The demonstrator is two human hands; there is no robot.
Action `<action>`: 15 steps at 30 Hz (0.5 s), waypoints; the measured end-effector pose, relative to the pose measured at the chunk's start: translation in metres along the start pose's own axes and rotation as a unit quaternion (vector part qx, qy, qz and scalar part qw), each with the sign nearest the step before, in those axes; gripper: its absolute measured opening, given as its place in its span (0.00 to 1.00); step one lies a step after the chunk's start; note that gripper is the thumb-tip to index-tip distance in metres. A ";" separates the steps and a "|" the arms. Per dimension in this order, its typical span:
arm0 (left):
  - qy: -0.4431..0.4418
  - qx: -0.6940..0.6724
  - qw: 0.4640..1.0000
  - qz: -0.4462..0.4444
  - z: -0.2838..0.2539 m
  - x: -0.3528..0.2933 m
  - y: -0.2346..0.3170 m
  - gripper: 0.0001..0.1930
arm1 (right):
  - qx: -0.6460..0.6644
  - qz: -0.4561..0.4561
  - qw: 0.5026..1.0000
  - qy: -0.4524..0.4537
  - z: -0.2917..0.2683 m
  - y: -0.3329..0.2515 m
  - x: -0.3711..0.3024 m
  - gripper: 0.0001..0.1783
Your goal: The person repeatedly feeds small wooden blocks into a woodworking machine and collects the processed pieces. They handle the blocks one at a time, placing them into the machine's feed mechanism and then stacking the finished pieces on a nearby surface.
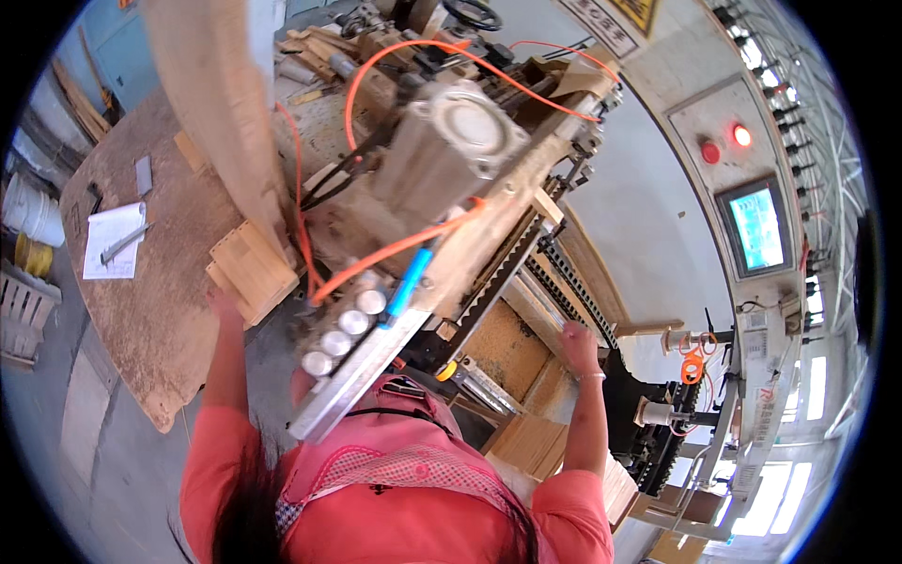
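My left hand (224, 306) is at the near left edge of a small stack of pale wooden blocks (252, 268) on the brown worktable (160, 310). Its fingers are blurred and partly hidden, so their grip is unclear. On the other side, my right hand (580, 348) is closed at the near end of a long pale bar (537, 305) lying between the machine's dark toothed chains (554, 273). Below that bar, sawdust (507, 343) covers a panel inside the machine.
A grey motor housing (451, 141) and orange air hoses (404, 249) stand between my arms. A control panel with a lit screen (754, 226) is at right. Orange-handled scissors (693, 365) hang nearby. Paper (113, 246) with a caliper-like tool lies at left. Stacked boards (531, 444) sit near my right elbow.
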State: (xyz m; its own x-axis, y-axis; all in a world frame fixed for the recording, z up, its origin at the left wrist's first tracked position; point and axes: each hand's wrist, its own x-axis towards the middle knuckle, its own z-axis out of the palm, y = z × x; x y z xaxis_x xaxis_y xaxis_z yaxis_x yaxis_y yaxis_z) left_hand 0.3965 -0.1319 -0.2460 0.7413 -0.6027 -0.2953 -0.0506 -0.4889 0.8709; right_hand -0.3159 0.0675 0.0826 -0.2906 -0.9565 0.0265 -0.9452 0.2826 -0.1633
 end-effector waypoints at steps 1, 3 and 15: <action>-0.003 -0.004 1.000 0.012 -0.003 -0.015 -0.006 0.11 | 0.016 -0.015 1.000 0.020 0.006 0.007 0.013 0.10; -0.009 -0.005 0.999 0.035 -0.013 -0.052 -0.026 0.11 | 0.016 -0.034 0.999 0.005 0.001 -0.005 0.047 0.10; -0.416 0.003 0.901 0.125 -0.002 -0.398 0.145 0.12 | 0.054 -0.127 0.981 0.138 0.009 -0.051 0.244 0.21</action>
State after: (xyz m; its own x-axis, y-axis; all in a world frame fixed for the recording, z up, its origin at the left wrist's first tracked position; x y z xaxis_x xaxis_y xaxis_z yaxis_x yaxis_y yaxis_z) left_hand 0.0952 0.0383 -0.0010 -0.0510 -0.9576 -0.2837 -0.1514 -0.2734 0.9499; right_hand -0.3374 -0.1804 0.0881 -0.0905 -0.9347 0.3437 -0.9754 0.0134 -0.2202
